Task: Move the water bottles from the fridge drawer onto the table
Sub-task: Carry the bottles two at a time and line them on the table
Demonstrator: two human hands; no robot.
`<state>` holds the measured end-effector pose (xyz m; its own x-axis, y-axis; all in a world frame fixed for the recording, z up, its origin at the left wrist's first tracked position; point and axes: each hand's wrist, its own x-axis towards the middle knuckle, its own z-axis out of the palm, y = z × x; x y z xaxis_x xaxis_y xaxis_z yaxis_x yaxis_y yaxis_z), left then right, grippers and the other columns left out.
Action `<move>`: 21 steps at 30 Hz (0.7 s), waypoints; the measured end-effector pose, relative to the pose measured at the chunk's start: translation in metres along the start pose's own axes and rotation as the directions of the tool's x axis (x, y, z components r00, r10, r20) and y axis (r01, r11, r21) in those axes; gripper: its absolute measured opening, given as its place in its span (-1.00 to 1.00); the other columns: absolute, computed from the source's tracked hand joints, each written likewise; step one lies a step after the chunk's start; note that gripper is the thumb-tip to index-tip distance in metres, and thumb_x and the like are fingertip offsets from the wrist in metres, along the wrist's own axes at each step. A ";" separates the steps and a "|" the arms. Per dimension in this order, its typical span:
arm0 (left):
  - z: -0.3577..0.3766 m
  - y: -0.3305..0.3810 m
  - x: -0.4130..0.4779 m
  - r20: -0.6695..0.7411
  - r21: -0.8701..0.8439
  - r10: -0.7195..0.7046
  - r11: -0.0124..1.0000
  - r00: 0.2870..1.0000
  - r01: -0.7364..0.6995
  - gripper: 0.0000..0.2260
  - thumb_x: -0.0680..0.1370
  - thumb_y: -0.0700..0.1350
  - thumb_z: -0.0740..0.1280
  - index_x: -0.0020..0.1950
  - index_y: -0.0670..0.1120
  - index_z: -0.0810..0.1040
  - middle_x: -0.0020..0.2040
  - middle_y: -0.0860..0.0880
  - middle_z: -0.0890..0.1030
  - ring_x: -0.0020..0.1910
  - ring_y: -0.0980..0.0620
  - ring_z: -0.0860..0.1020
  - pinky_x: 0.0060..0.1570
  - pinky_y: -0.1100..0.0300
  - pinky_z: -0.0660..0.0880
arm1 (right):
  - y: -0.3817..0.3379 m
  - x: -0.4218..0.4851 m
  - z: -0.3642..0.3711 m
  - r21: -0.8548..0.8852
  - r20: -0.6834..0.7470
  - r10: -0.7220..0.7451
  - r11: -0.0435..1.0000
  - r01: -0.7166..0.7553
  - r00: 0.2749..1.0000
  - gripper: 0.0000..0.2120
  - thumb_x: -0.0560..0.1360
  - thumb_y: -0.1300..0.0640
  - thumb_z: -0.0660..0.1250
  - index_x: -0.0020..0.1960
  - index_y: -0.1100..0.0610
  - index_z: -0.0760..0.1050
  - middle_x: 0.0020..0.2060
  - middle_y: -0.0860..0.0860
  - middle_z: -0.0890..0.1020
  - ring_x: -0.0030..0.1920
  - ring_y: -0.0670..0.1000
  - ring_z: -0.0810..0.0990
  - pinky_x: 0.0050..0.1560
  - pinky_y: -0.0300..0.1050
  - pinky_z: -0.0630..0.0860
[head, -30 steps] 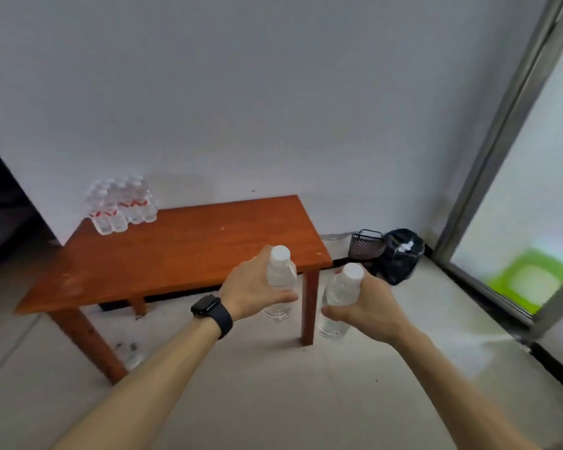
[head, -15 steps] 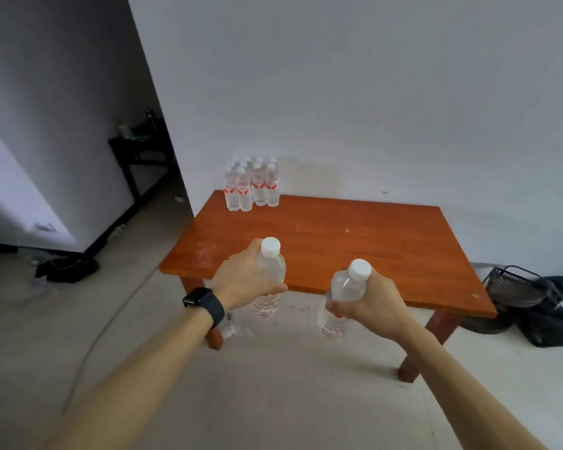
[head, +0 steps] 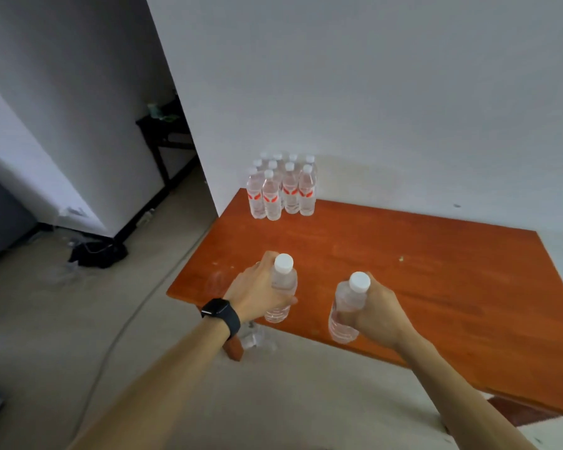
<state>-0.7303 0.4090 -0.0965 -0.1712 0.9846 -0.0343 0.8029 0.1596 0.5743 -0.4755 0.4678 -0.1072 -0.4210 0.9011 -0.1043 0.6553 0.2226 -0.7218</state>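
Holding two bottles over the table's (head: 436, 271) near left part: left hand (head: 257, 293) curled round the left bottle (head: 281, 287), right hand (head: 377, 310) gripping the right bottle (head: 345, 306). Far left corner has a cluster (head: 281, 193) against the wall, nine caps countable. One watch (head: 220, 315) on the left wrist, black clutter (head: 98, 254) on the floor left.

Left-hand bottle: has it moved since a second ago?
Yes. The left hand carried its bottle along the table from the other end toward the standing bottles.
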 end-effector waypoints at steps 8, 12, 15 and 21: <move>0.021 -0.047 0.105 0.060 0.052 0.011 0.999 0.998 -0.015 -0.43 0.41 0.22 0.47 0.29 0.10 0.30 0.13 0.07 0.57 0.04 0.04 0.61 0.01 0.08 0.62 | 0.014 0.122 0.025 -0.008 0.071 0.089 0.996 -0.089 0.993 -0.35 0.19 -0.11 0.67 0.14 -0.11 0.40 -0.02 -0.19 0.56 0.01 -0.06 0.59 0.01 -0.06 0.59; 0.037 -0.079 0.164 0.098 0.126 -0.025 0.992 0.995 0.012 -0.44 0.44 0.17 0.48 0.33 0.03 0.35 0.34 -0.03 0.37 0.07 -0.02 0.61 0.00 0.18 0.60 | 0.021 0.178 0.046 -0.155 0.120 0.114 0.983 -0.095 0.986 -0.27 0.22 -0.23 0.61 0.29 -0.07 0.42 0.22 -0.09 0.51 0.24 0.03 0.53 0.28 0.07 0.52; 0.043 -0.094 0.210 0.086 0.118 0.010 0.993 0.996 -0.020 -0.34 0.41 0.15 0.55 0.35 0.12 0.23 0.34 -0.04 0.42 0.04 -0.04 0.62 -0.10 0.13 0.63 | 0.020 0.217 0.058 -0.169 0.083 0.190 0.970 -0.174 0.978 -0.14 0.23 -0.23 0.62 0.42 -0.10 0.33 0.40 0.01 0.36 0.30 0.13 0.51 0.27 0.18 0.52; 0.022 -0.122 0.308 0.053 0.170 0.169 0.970 0.984 -0.176 -0.39 0.38 0.14 0.53 0.27 0.17 0.24 0.13 0.08 0.55 -0.11 0.04 0.59 -0.27 0.20 0.48 | 0.011 0.301 0.075 -0.168 0.009 0.249 0.955 -0.244 0.969 -0.34 0.27 -0.25 0.57 0.27 -0.14 0.40 0.16 -0.07 0.45 0.10 0.00 0.57 0.05 -0.03 0.61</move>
<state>-0.8683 0.6948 -0.1951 -0.0023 0.9998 0.0198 0.9055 -0.0063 0.4243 -0.6422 0.7132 -0.1980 -0.2505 0.9247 -0.2868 0.8340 0.0557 -0.5489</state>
